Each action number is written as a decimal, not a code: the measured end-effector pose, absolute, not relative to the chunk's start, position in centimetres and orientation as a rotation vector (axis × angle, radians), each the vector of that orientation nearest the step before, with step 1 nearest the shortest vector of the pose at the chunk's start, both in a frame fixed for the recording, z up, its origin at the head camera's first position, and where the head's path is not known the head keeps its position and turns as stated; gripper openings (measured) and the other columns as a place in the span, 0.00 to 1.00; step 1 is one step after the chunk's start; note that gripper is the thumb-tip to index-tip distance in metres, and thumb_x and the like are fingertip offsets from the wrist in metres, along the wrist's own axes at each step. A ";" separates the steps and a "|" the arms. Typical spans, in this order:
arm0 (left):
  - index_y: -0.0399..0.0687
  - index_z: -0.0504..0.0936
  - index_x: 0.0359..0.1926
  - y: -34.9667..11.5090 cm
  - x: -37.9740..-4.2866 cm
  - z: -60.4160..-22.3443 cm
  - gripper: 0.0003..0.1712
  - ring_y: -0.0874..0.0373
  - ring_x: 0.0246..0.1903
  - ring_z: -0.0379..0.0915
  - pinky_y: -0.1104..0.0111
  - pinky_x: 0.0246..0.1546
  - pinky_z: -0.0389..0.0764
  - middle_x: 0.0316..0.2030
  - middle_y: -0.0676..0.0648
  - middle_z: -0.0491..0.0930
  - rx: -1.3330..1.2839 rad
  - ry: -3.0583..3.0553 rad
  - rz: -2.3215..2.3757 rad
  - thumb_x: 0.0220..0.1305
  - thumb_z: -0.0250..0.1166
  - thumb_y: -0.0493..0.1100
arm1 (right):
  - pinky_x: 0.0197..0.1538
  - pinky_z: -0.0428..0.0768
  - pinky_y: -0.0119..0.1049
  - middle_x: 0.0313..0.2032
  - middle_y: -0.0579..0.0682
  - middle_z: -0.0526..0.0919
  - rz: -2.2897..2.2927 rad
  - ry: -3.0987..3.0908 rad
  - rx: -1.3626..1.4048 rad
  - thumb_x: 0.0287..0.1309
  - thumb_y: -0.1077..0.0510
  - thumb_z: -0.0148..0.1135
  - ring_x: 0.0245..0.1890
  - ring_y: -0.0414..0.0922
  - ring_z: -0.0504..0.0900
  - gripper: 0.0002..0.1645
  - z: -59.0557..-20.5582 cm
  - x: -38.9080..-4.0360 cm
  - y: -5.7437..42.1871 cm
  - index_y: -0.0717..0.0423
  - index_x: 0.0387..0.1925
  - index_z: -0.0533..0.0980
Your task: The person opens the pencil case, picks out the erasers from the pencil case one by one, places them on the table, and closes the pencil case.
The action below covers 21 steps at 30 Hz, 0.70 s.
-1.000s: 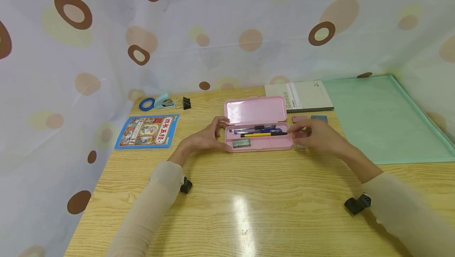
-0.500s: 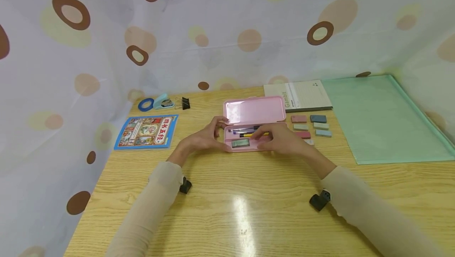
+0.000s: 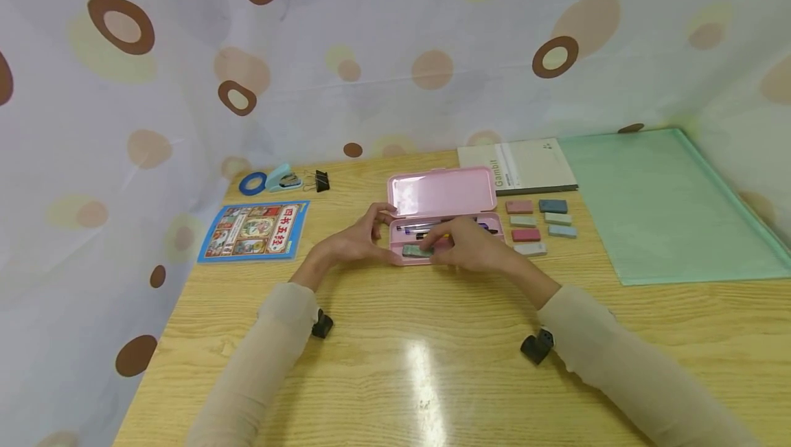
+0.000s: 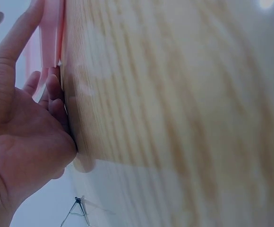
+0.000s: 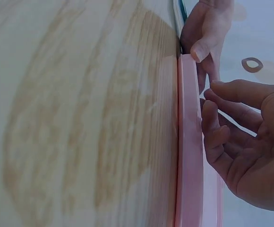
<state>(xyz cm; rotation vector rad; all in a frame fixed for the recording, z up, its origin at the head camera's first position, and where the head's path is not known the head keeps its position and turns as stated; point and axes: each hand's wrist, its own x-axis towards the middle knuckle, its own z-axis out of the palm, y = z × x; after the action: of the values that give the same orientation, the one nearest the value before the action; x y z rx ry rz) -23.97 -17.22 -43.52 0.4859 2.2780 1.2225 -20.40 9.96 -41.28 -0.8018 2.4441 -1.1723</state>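
A pink pencil case (image 3: 454, 193) lies on the table with its lid back. My left hand (image 3: 355, 241) holds its left end, the thumb at the front corner and the fingers at the back. Inside, my right hand (image 3: 472, 248) reaches over the front compartment and pinches the right end of a grey-green eraser (image 3: 412, 250). The hand partly covers several pens (image 3: 410, 228) in the rear compartment. In the right wrist view, the case's front wall (image 5: 191, 137) hides the eraser; the fingers (image 5: 217, 137) curl over that wall.
Right of the case lie several erasers in loose rows, among them a red eraser (image 3: 526, 235) and a white eraser (image 3: 530, 249). Behind are a notebook (image 3: 537, 165) and a green mat (image 3: 686, 207). A booklet (image 3: 253, 228), blue tape (image 3: 252, 184), a stapler (image 3: 284, 178) and a binder clip (image 3: 322, 180) stand left.
My right hand has moved left from the erasers beside the case to the grey-green eraser inside it, uncovering the loose erasers. The left hand has stayed on the case.
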 end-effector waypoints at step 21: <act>0.59 0.54 0.73 -17.3 -24.0 -43.8 0.54 0.50 0.51 0.57 0.59 0.52 0.63 0.63 0.46 0.65 0.480 2.274 1.235 0.55 0.82 0.46 | 0.49 0.81 0.46 0.38 0.51 0.88 -1.094 2.704 -0.674 0.57 0.65 0.70 0.41 0.47 0.83 0.09 -41.7 -20.0 8.0 0.57 0.40 0.87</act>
<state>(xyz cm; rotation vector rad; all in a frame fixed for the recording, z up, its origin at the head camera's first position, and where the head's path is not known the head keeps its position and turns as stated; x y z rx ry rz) -23.99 -17.32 -43.76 0.4800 2.2745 1.2345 -20.01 8.01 -41.73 -0.6737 2.7036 -1.0936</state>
